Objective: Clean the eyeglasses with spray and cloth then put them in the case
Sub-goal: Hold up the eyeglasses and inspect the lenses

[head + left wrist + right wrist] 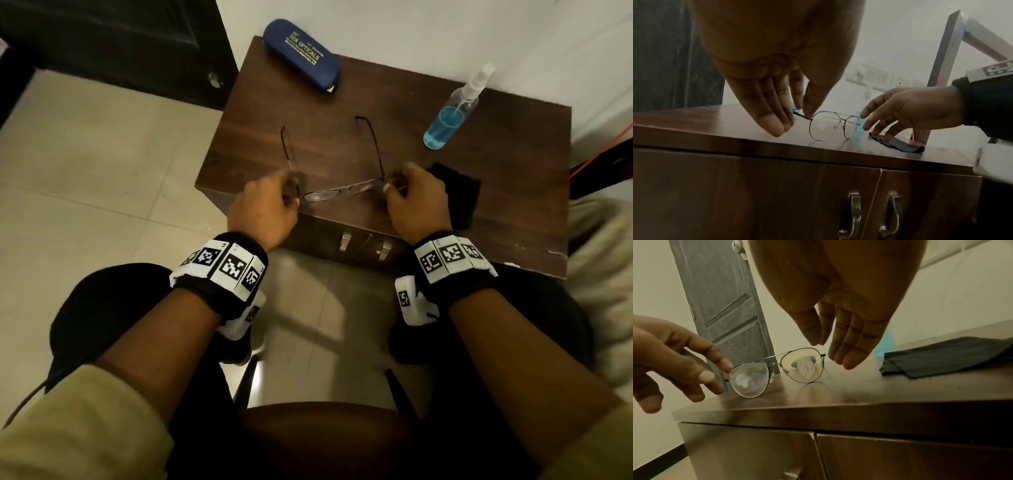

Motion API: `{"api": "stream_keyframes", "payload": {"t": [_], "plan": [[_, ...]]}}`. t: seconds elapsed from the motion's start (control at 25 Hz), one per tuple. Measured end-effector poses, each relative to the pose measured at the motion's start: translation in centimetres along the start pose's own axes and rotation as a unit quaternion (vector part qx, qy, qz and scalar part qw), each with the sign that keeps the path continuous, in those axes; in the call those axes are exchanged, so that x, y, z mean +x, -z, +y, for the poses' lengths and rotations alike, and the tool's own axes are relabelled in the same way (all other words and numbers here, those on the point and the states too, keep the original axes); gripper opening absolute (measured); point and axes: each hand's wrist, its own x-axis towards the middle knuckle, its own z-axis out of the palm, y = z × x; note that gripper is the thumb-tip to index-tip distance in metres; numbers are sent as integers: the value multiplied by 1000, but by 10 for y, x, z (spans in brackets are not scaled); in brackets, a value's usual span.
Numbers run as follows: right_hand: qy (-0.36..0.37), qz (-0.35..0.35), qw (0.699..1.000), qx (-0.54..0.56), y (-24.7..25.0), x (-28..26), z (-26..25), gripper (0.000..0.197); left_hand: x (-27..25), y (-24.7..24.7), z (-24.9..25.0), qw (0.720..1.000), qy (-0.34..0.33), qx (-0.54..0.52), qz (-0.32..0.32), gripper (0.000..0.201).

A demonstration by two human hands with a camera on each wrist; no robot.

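Note:
Thin wire-framed eyeglasses (337, 192) stand on their lens rims near the front edge of the wooden cabinet top (342, 102), temples unfolded and pointing away from me. My left hand (291, 192) pinches the left hinge between thumb and forefinger (801, 112). In the right wrist view my right hand (818, 344) hovers just above the right hinge, fingers straight, holding nothing. A dark cloth (459, 195) lies right of that hand. The spray bottle (448, 116) with blue liquid stands at the back right. The blue case (301, 54) lies closed at the back left.
The cabinet has two doors with metal handles (364, 245) below the front edge. A dark door (120, 41) is at the left, a white wall behind. My knees sit close under the cabinet front, above tiled floor (85, 171).

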Motion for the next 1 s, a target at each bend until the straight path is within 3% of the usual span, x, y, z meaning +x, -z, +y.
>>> {"api": "stream_keyframes", "payload": {"t": [0.2, 0.44, 0.56, 0.8, 1.0], "plan": [[-4, -8, 1000, 13, -10, 10, 2, 23, 6, -8, -9, 1000, 16, -23, 3, 35], [11, -33, 999, 13, -17, 15, -4, 29, 12, -17, -15, 987, 42, -153, -17, 35], [21, -14, 996, 83, -10, 17, -15, 33, 17, -7, -15, 972, 52, -225, 28, 36], [128, 40, 964, 231, 11, 15, -41, 30, 13, 29, -7, 937, -32, -318, 140, 36], [168, 65, 945, 271, 24, 7, -50, 28, 4, 38, 0, 925, -70, -333, 171, 28]]}}
